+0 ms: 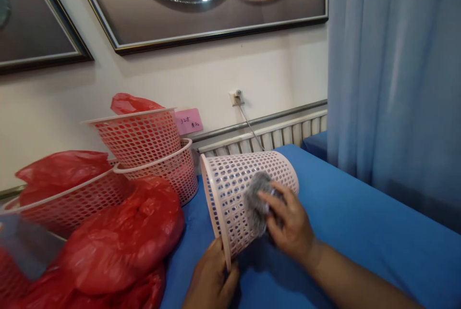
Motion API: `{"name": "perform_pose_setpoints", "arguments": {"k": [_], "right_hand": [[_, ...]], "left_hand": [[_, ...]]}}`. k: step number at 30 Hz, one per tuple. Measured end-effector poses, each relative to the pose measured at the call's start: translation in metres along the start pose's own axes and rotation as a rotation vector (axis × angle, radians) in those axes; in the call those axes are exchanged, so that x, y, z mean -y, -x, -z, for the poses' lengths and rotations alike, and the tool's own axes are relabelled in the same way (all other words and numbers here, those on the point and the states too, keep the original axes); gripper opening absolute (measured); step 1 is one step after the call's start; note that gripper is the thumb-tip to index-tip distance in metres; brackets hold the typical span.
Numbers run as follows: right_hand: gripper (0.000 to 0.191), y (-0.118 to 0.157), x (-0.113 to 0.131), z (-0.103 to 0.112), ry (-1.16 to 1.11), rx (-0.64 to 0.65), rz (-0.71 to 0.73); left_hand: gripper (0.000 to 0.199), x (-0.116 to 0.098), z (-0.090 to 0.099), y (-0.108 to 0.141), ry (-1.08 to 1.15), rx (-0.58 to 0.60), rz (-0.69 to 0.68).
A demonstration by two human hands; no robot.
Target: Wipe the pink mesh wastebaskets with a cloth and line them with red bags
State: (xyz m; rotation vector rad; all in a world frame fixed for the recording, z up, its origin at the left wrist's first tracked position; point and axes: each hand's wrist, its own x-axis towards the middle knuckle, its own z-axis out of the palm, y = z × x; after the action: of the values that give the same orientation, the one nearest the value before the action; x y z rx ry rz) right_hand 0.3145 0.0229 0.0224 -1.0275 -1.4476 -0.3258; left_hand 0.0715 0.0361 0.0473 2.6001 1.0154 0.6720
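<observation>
A pale pink plastic wastebasket (230, 174) with a perforated wall lies on its side on a blue-covered surface, its open rim toward the left. My left hand (212, 275) grips the lower part of that rim, fingers inside and thumb outside. In my right hand (291, 222) is a grey fuzzy cloth (257, 198), pressed against the middle of the basket's side. The far wall of the basket shows only through the holes.
Stacked pink baskets (140, 136) and another basket (72, 198), with red plastic bags, stand at left. A heap of red bags (126, 237) lies nearer. Behind are a radiator (245, 141), a wall socket (236, 98) with a cord, and a pink note (189, 121). A blue curtain (392, 68) hangs at right.
</observation>
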Motion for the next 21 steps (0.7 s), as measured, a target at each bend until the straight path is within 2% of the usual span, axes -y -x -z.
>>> {"name": "perform_pose_setpoints", "arguments": {"k": [2, 4, 6, 8, 11, 13, 14, 15, 17, 21], "right_hand": [[0.046, -0.010, -0.030, -0.001, 0.091, -0.047, -0.282], [0.040, -0.017, -0.052, -0.001, 0.111, -0.047, -0.486], [0.040, -0.017, -0.053, -0.002, 0.088, -0.043, -0.504], [0.045, -0.010, -0.031, -0.004, 0.035, -0.010, -0.318], [0.059, 0.009, 0.023, -0.006, -0.134, 0.113, 0.106], [0.064, 0.018, 0.048, -0.006, -0.231, 0.157, 0.251], [0.064, 0.020, 0.052, -0.006, -0.247, 0.166, 0.270], [0.063, 0.020, 0.049, -0.006, -0.231, 0.163, 0.247], [0.059, 0.013, 0.029, -0.006, -0.136, 0.113, 0.100], [0.043, -0.012, -0.037, -0.004, 0.017, -0.073, -0.395]], "left_hand": [[0.044, 0.002, 0.001, 0.002, -0.059, 0.017, 0.027], [0.046, 0.003, 0.000, 0.002, -0.085, 0.027, 0.038], [0.044, 0.004, -0.001, 0.001, -0.081, 0.020, 0.044], [0.044, 0.003, -0.004, 0.001, -0.056, 0.014, 0.033], [0.043, 0.004, -0.007, 0.002, 0.006, -0.011, -0.001], [0.042, 0.006, -0.010, 0.003, 0.034, -0.030, -0.022], [0.042, 0.007, -0.011, 0.003, 0.031, -0.028, -0.031], [0.043, 0.009, -0.011, 0.003, 0.016, -0.017, -0.032], [0.050, 0.011, -0.011, 0.003, -0.033, 0.024, -0.015], [0.064, 0.013, -0.008, 0.003, -0.081, 0.072, 0.031]]}}
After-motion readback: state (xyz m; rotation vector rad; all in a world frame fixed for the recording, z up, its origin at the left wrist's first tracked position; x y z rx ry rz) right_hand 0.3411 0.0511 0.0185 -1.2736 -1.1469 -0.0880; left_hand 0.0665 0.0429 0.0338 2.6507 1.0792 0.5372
